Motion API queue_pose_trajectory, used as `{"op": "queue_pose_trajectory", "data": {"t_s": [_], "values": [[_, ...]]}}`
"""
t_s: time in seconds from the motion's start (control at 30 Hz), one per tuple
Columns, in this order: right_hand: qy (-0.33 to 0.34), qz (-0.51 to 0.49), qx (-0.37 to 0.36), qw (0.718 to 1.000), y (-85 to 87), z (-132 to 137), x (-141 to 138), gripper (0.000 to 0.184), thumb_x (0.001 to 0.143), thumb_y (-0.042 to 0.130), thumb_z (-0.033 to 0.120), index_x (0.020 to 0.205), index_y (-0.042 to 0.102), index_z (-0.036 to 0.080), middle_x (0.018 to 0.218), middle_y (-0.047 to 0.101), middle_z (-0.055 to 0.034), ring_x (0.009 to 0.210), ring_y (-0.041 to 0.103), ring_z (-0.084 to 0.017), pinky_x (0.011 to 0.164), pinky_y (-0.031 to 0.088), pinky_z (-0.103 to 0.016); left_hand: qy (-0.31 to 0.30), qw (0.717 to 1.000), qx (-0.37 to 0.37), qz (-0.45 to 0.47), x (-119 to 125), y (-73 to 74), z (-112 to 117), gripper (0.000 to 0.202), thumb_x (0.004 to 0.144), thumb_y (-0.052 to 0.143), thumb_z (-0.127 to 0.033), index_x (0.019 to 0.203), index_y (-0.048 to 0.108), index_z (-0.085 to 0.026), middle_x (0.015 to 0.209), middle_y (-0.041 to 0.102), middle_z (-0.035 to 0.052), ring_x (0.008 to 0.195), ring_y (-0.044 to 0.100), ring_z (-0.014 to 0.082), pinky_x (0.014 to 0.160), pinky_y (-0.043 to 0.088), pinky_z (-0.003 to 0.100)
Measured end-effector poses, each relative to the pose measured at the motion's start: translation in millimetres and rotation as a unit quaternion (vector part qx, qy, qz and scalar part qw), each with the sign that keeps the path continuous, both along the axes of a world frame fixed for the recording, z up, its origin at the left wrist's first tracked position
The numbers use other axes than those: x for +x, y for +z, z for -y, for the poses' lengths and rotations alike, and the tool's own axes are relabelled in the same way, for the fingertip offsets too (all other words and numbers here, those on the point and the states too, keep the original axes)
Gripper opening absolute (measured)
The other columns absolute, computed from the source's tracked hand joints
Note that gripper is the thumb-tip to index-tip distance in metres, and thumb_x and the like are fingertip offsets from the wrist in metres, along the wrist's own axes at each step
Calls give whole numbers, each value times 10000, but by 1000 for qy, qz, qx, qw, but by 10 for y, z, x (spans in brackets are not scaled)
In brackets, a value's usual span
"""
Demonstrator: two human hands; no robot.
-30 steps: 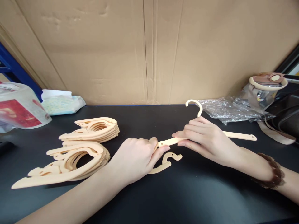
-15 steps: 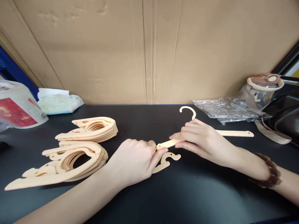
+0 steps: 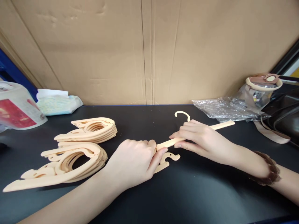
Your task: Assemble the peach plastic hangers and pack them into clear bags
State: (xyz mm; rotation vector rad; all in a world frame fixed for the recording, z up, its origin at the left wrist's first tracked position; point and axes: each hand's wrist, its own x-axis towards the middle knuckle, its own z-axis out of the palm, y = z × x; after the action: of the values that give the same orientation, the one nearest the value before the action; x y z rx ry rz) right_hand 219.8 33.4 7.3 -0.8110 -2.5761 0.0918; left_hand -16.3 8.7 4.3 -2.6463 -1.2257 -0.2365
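Observation:
My left hand is closed round one end of a cream plastic hanger arm and a curved hanger piece that lies under it on the black table. My right hand grips the middle of the same folding hanger, whose hook sticks up behind my fingers. The hanger's other arm runs out to the right, raised toward the back. I wear a brown bead bracelet on the right wrist.
Two stacks of folded cream hangers lie at the left. Behind them are a tissue pack and a plastic container with a red label. Crumpled clear plastic, a bottle with a brown lid and a dark bag sit at the right. Cardboard backs the table.
The hanger's right arm has swung up and back toward the hook, and the hook has shifted left and lower in view. Both hands keep their grip.

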Motion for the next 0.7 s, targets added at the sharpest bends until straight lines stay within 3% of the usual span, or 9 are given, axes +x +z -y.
{"op": "queue_pose_trajectory", "data": {"t_s": [0.1, 0.23, 0.33, 0.43, 0.57, 0.63, 0.7], "values": [[-16, 19, 52, 998, 40, -70, 65, 258, 976, 525, 407, 947, 641, 178, 849, 652, -29, 775, 540, -177, 764, 398, -332, 17, 1000, -10, 11, 11, 12, -1, 436, 1023, 291, -389, 681, 484, -198, 539, 614, 17, 428, 601, 209, 432, 147, 263], [-40, 31, 107, 993, 89, -199, 203, 240, 942, 570, 436, 918, 626, 204, 1040, 646, -74, 951, 571, -227, 845, 438, -384, 21, 998, -18, 50, 1, 8, -22, 289, 1017, 345, -382, 836, 472, -196, 585, 616, -25, 408, 555, 169, 410, 186, 255], [-70, 32, 143, 987, 103, -295, 323, 216, 941, 573, 412, 985, 640, 211, 1187, 603, -114, 1087, 560, -278, 882, 468, -423, 8, 995, -17, 97, -17, 4, -43, 140, 996, 389, -301, 919, 443, -198, 582, 573, -70, 393, 505, 132, 402, 228, 239], [-103, 32, 161, 981, 101, -369, 425, 222, 965, 530, 374, 1029, 657, 203, 1243, 574, -134, 1083, 585, -287, 833, 502, -410, -24, 991, 6, 128, -18, 17, -40, 51, 919, 407, -174, 888, 435, -203, 609, 536, -70, 440, 487, 120, 417, 288, 235], [-143, 16, 176, 974, 81, -419, 496, 227, 967, 535, 360, 1065, 678, 214, 1223, 584, -109, 989, 637, -257, 742, 521, -370, -58, 990, 19, 125, 8, 62, -4, 105, 861, 413, -125, 824, 480, -196, 741, 566, 7, 666, 556, 185, 486, 398, 272], [-166, 13, 186, 968, 68, -424, 500, 246, 964, 542, 374, 1097, 677, 218, 1181, 601, -94, 878, 665, -221, 675, 516, -341, -68, 990, 37, 122, 14, 74, -2, 155, 882, 408, -106, 875, 544, -180, 925, 619, 65, 889, 578, 243, 661, 491, 354], [-198, 12, 203, 959, 58, -416, 489, 267, 965, 535, 401, 1104, 681, 225, 1118, 613, -82, 746, 659, -185, 572, 481, -310, -75, 986, 74, 131, 8, 68, -20, 231, 895, 411, -61, 936, 606, -177, 1145, 608, 106, 1147, 507, 301, 884, 470, 469]]}}
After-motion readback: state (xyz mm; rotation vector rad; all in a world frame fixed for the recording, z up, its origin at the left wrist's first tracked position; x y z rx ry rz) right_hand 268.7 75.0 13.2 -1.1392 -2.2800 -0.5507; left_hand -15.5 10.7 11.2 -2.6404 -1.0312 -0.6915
